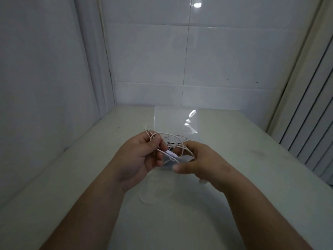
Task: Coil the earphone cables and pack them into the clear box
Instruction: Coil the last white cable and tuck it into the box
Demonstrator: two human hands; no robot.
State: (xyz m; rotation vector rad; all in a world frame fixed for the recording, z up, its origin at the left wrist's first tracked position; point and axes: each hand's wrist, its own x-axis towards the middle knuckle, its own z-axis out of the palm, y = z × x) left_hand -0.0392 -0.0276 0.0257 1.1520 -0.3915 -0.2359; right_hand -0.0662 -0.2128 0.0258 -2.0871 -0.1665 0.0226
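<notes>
Left hand (138,156) pinched strands of the pinkish earphone cable (173,135) between curled fingers. Right hand (201,161), at its 3 o'clock, curled round the cable's loops. The clear box (174,118) lay on the table (72,177) at 12 o'clock.

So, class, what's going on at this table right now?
A person is coiling an earphone cable over the table. The left hand grips a bunch of loops, and the right hand holds strands beside the inline remote. The clear box stands behind. A white cable loop lies nearer the person.
</notes>
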